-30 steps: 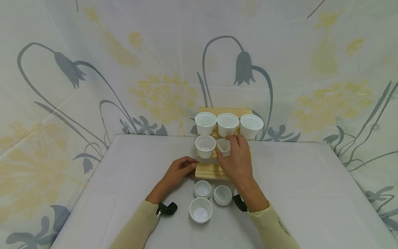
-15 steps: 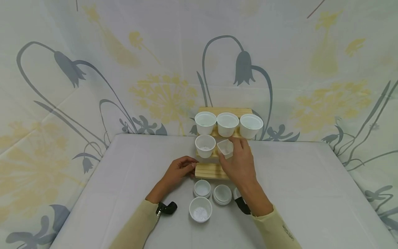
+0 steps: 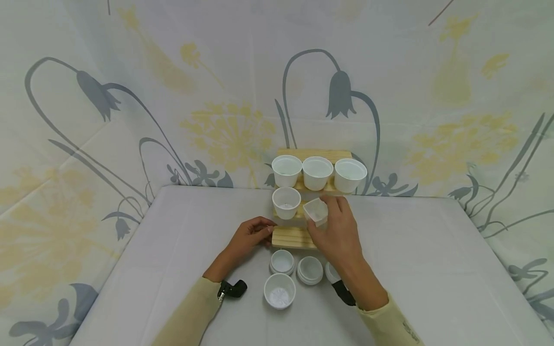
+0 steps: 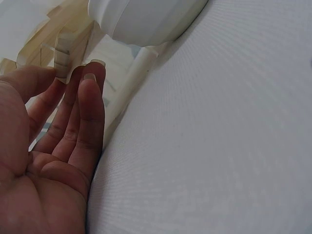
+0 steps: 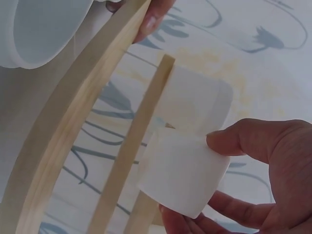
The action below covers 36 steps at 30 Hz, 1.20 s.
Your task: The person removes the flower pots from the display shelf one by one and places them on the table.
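Observation:
A wooden tiered stand (image 3: 294,238) stands on the white-covered table. My right hand (image 3: 339,233) pinches a white plastic cup (image 3: 316,211) between thumb and fingers, at the middle tier; its rim is squeezed into an angular shape. In the right wrist view this cup (image 5: 183,170) appears close beside the tier's edge; whether they touch I cannot tell. To its left, another cup (image 3: 286,203) sits on the middle tier. My left hand (image 3: 246,242) grips the left end of the lowest tier, thumb and fingertips on the wood (image 4: 62,58) in the left wrist view.
Three white cups (image 3: 318,173) line the top tier. Before the stand are a single cup (image 3: 279,291) and ridged white cups, perhaps stacked (image 3: 309,270); one farther right (image 3: 332,273) is partly hidden by my right wrist camera. A flowered cloth (image 3: 242,86) hangs behind.
My right hand has moved slightly right and toward me with the cup, which has turned and come away from its neighbour. The left hand stays on the stand.

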Motion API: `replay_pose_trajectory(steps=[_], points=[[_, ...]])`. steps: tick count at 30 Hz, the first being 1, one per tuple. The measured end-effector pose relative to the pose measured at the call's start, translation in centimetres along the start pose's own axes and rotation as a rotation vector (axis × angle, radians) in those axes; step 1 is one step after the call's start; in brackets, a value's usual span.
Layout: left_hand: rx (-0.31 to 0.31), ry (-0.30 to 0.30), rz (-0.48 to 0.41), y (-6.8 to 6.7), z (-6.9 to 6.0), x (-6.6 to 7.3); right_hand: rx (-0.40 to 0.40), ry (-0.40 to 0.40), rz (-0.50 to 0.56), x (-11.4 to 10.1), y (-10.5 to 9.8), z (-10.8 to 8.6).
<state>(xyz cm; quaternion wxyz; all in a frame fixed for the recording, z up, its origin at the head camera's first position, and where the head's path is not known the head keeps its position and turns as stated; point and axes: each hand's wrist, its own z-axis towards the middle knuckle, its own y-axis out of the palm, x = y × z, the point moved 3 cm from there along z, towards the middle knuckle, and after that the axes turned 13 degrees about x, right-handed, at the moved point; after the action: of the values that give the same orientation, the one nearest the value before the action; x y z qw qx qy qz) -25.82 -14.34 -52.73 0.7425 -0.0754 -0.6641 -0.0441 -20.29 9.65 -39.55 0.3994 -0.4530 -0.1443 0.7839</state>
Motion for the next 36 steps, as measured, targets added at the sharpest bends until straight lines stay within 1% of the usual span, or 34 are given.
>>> replay_pose_trajectory(steps=[3, 10, 14, 20, 27, 36], points=[[0.001, -0.001, 0.001, 0.0, 0.0, 0.0, -0.01, 0.003, 0.005, -0.2, -0.3, -0.3], [-0.001, 0.011, 0.008, 0.0, 0.0, 0.1, 0.017, -0.034, 0.028, -0.3, -1.0, -1.1], [-0.003, 0.016, 0.004, 0.0, 0.0, 0.0, 0.011, -0.046, 0.033, -0.4, -1.3, -1.6], [-0.003, 0.003, -0.002, 0.1, 0.0, 0.0, 0.01, -0.087, 0.04, -0.5, -1.7, -2.4], [-0.008, 0.009, 0.0, 0.1, 0.0, 0.0, 0.024, -0.136, 0.064, -0.6, -2.0, -3.5], [-0.004, -0.001, -0.007, 0.1, 0.0, -0.1, -0.012, -0.169, 0.03, -0.5, -2.4, -4.9]])
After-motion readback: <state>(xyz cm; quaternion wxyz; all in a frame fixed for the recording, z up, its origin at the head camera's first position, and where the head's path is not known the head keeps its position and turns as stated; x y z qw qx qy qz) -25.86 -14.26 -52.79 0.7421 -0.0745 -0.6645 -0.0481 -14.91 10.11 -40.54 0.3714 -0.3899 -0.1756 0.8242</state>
